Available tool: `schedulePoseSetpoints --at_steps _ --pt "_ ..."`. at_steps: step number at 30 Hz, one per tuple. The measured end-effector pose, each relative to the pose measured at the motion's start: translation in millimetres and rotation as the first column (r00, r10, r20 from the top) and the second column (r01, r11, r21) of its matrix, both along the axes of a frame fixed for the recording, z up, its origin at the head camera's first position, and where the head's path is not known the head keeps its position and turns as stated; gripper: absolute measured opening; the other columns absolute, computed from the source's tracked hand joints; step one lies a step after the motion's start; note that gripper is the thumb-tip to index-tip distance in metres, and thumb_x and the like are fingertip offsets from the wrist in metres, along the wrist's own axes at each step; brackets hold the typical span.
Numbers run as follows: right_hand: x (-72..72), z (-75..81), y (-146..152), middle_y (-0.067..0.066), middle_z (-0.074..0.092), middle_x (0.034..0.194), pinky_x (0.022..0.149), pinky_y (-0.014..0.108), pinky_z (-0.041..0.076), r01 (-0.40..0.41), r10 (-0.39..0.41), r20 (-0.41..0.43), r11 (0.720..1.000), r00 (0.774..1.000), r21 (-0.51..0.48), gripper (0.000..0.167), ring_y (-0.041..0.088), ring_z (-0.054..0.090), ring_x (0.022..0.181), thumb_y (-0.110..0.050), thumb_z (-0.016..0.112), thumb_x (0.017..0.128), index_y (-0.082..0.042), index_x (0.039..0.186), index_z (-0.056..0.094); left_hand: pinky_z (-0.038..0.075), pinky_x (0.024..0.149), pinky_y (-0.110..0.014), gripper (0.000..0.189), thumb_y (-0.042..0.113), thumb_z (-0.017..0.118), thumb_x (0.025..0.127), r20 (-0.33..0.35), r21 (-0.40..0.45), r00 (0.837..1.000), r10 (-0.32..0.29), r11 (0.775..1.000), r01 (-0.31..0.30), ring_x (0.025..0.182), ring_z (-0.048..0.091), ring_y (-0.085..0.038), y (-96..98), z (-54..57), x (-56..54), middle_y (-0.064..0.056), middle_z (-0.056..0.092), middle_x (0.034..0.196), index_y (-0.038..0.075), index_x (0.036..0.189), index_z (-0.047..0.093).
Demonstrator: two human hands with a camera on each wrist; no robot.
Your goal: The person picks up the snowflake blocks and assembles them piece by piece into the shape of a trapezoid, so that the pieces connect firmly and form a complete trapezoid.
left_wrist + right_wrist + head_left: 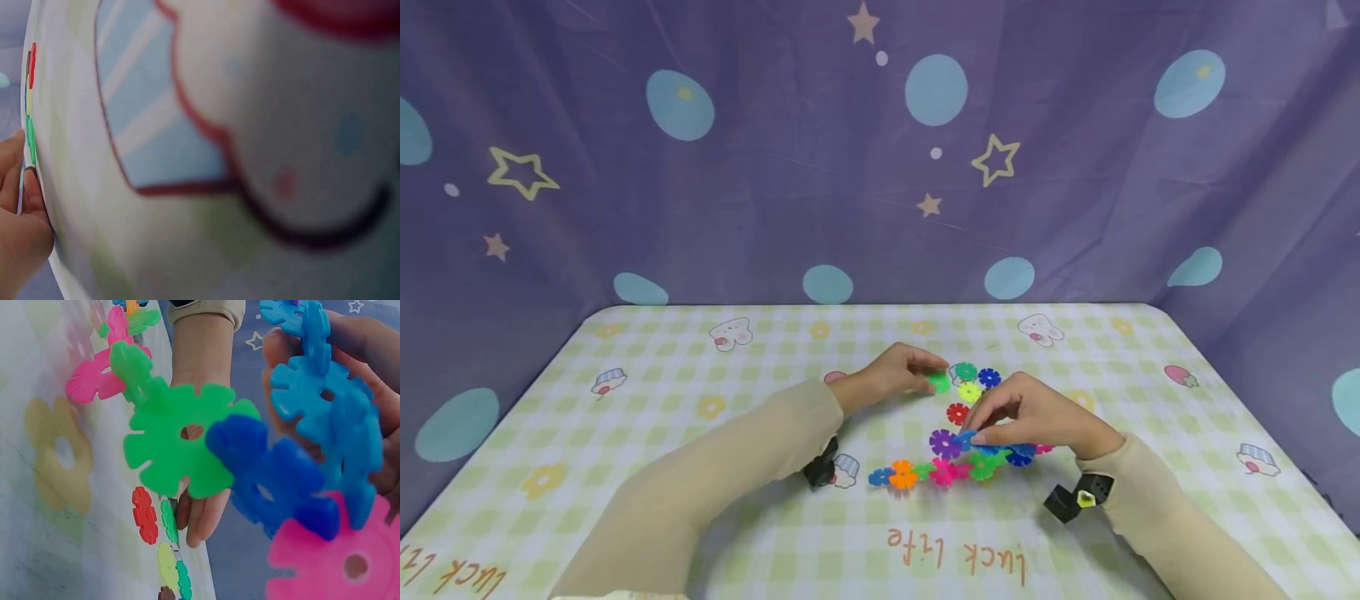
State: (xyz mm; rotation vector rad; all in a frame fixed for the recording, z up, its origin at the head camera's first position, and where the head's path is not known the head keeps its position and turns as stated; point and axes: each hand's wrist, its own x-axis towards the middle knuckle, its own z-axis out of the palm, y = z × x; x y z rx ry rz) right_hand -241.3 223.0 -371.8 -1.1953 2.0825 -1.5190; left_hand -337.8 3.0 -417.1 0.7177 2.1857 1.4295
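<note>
My right hand pinches a blue snowflake disc between thumb and fingers. That disc belongs to a bent chain of slotted plastic snowflake discs, among them a purple disc, an orange disc and a pink disc. Close up in the right wrist view, a green disc is slotted into a dark blue disc. Farther back, my left hand has its thumb and fingertips at the edges of a loose light green disc on the table.
Loose discs lie between and beyond the hands: a red disc, a yellow disc, a darker green disc and a blue disc. A checked cloth covers the table. A purple curtain hangs behind it.
</note>
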Motion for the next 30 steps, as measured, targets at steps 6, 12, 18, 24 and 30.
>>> schedulePoseSetpoints --at_steps 6,12,18,24,30 --pt "-0.4 -0.7 -0.6 0.008 0.072 0.089 0.072 0.035 0.057 0.01 -0.01 0.019 1.0 1.0 0.008 0.01 0.021 0.067 0.079 -0.001 0.069 0.083 -0.007 0.089 0.074 0.049 0.091 -0.026 0.037 -0.001 0.072 0.081 -0.149 -0.133 0.987 -0.065 0.99 0.045 0.112 0.059 -0.019 -0.3 0.5 0.2 -0.008 0.066 0.118 0.005 0.117 0.067" --pt "-0.1 0.7 -2.0 0.008 0.072 0.088 0.07 0.034 0.057 0.021 -0.022 0.033 1.0 0.999 0.018 0.01 0.017 0.067 0.079 0.0 0.069 0.082 -0.007 0.088 0.074 0.049 0.09 -0.023 0.033 0.002 0.073 0.08 -0.201 -0.165 0.975 -0.091 0.985 0.057 0.106 0.062 -0.017 -1.2 -0.9 -1.6 -0.007 0.068 0.114 0.005 0.113 0.069" --pt "0.6 0.6 -2.6 0.008 0.072 0.088 0.07 0.034 0.057 0.024 -0.025 0.03 1.0 0.999 0.014 0.012 0.016 0.066 0.08 0.002 0.069 0.082 -0.007 0.088 0.074 0.049 0.088 -0.022 0.031 0.004 0.075 0.079 -0.205 -0.154 0.975 -0.087 0.986 0.056 0.101 0.063 -0.016 -1.6 -1.2 -2.6 -0.006 0.069 0.109 0.005 0.11 0.071" --pt "-1.1 -0.7 -2.1 0.008 0.072 0.088 0.071 0.034 0.057 0.023 -0.023 0.018 1.0 1.0 0.012 0.008 0.02 0.066 0.078 -0.002 0.07 0.083 -0.006 0.088 0.074 0.051 0.087 -0.024 0.032 0.007 0.074 0.08 -0.146 -0.108 0.989 -0.037 0.994 0.022 0.101 0.064 -0.019 -7.2 2.7 -3.7 -0.008 0.068 0.111 0.004 0.112 0.069" --pt "-0.5 -0.7 -3.2 0.008 0.072 0.089 0.073 0.035 0.057 0.036 -0.036 0.028 0.999 0.999 0.006 0.006 0.021 0.067 0.079 -0.004 0.07 0.084 -0.005 0.088 0.074 0.054 0.079 -0.026 0.034 0.007 0.075 0.079 -0.065 -0.05 0.997 0.038 0.998 -0.041 0.095 0.065 -0.018 -13.5 11.1 -2.9 -0.008 0.068 0.113 0.005 0.113 0.069"
